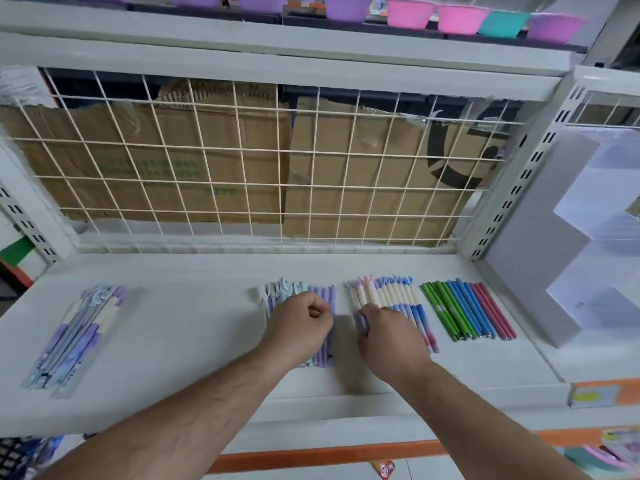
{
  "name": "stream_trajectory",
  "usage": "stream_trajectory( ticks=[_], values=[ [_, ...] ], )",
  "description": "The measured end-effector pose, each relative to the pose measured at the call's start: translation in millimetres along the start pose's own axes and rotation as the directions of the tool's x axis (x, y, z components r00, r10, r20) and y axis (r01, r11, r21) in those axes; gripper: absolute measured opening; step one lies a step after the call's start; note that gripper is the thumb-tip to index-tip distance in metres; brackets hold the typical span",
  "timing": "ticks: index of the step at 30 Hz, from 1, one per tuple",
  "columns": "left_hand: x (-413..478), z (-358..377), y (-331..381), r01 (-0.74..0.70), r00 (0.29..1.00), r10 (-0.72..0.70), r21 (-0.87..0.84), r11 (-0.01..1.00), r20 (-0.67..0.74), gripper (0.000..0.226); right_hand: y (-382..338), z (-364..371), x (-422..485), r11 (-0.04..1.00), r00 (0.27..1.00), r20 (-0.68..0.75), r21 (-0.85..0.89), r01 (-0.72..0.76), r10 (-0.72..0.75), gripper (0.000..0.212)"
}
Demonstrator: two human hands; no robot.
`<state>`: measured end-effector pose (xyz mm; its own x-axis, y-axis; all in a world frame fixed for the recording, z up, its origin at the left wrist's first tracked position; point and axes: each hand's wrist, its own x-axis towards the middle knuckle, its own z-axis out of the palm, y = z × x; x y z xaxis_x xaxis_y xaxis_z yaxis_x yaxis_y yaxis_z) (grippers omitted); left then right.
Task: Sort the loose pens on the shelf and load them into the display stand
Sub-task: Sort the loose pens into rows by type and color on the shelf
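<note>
Looking down from our head camera, we see the pens [464,311] lying in colour groups on the shelf [194,327], our left hand [301,322] curled over the purple group [327,295] with its grip unclear, our right hand [389,339] pinching one purple pen [363,323], and the display stand [568,237] apparently not yet loaded.

The light is bright and even and comes from above. A soft grey shadow lies on the white shelf [180,327] near the middle. Everything looks a bit blurry. Straight lines bend near the edges. The bowls [460,19] up top look fuzzy.
</note>
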<state>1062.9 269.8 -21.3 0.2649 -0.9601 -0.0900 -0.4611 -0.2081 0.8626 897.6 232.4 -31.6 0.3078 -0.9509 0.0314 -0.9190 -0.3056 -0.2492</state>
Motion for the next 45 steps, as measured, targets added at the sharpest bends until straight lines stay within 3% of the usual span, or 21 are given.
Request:
stream_trajectory(
  ticks=[8,12,16,25,31,34,40,43,45],
  values=[
    [-0.6,14.1,-0.3,-0.011,0.999,0.016,0.117,0.993,-0.04,0.018,9.1,-5.8,2.6,0.991,0.99,-0.083,-0.083,0.104,-0.11,0.015],
    [-0.7,13.4,-9.2,-0.107,0.983,0.154,0.376,0.921,-0.099,0.012,5.5,2.3,6.9,0.977,0.952,-0.228,-0.119,0.18,-0.203,0.016],
    [-2.2,2.8,-17.3,-0.124,0.966,0.232,0.579,0.806,-0.115,0.024,-3.9,7.6,15.1,0.96,0.942,-0.199,-0.135,0.245,-0.269,0.019],
    [-12.8,-50.2,-47.7,-0.046,0.97,0.187,0.634,0.772,-0.157,0.033,-62.8,19.2,24.3,0.939,0.934,-0.119,-0.122,0.322,-0.336,0.039],
    [-17.7,-95.6,-75.3,-0.001,0.972,0.157,0.666,0.746,-0.174,0.038,-116.2,34.0,28.0,0.931,0.916,-0.168,-0.059,0.36,-0.365,0.032],
    [-20.7,-120.5,-89.3,0.059,0.975,0.112,0.713,0.699,-0.19,0.04,-140.1,43.1,28.7,0.926,0.909,-0.177,-0.077,0.37,-0.378,0.035],
    [-23.4,-180.1,-117.1,0.215,0.971,-0.01,0.847,0.487,-0.24,0.051,-187.4,59.1,29.8,0.925,0.909,-0.17,-0.083,0.371,-0.38,0.034],
    [-22.1,-205.8,-133.9,0.284,0.957,-0.078,0.842,0.459,-0.281,0.056,-207.4,64.6,29.1,0.918,0.901,-0.177,-0.1,0.383,-0.396,0.034],
    [-22.0,-216.4,-140.3,0.32,0.946,-0.12,0.809,0.492,-0.301,0.053,-216.3,67.8,28.9,0.914,0.898,-0.169,-0.103,0.393,-0.405,0.034]
  ],
)
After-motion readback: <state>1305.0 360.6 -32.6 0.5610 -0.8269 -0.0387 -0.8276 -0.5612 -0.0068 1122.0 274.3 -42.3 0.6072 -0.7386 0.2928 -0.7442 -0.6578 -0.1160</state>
